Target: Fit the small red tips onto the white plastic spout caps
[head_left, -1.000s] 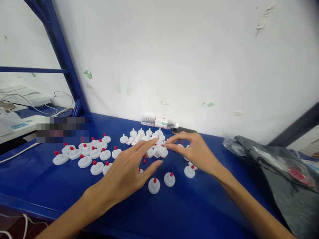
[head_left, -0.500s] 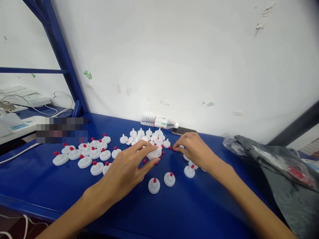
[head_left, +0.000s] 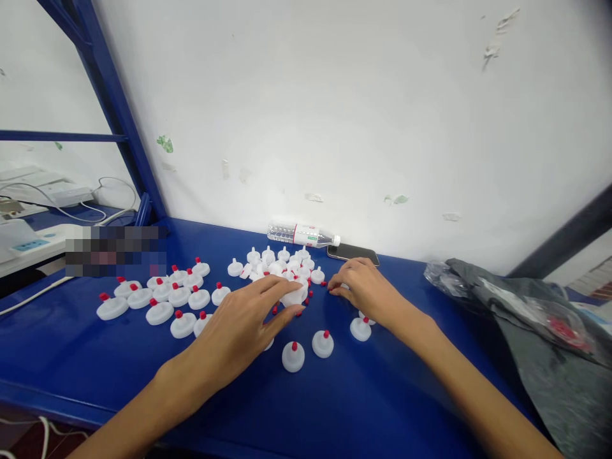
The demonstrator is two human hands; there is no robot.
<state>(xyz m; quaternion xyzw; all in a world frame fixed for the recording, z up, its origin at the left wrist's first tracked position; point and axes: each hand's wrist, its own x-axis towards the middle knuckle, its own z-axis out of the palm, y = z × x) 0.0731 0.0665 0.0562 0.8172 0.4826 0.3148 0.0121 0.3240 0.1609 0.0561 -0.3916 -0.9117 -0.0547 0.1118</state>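
Observation:
Between the thumb and fingers of my left hand [head_left: 253, 319] is a white round lid [head_left: 292, 295]. My right hand [head_left: 361, 285] is closed over the table to the right of the pile, its fingertips together; what they pinch, if anything, is too small to make out. Small red caps [head_left: 310, 294] lie scattered between my hands. Behind them is a pile of white lids with bare nozzles [head_left: 268, 255]. Several white lids with red tips [head_left: 159, 311] stand at the left. Two more red-tipped lids [head_left: 323, 343] stand in front of my hands, and another [head_left: 360, 329] is below my right hand.
A clear plastic bottle [head_left: 303, 235] lies by the wall beside a dark phone [head_left: 352, 254]. Grey plastic bags [head_left: 521, 319] cover the right side of the blue table [head_left: 306, 408]. A white power strip [head_left: 43, 244] and cables are at the left.
My right hand's fingers have drawn closer together by the red caps. My left hand still holds the white lid. The whole view has shifted slightly.

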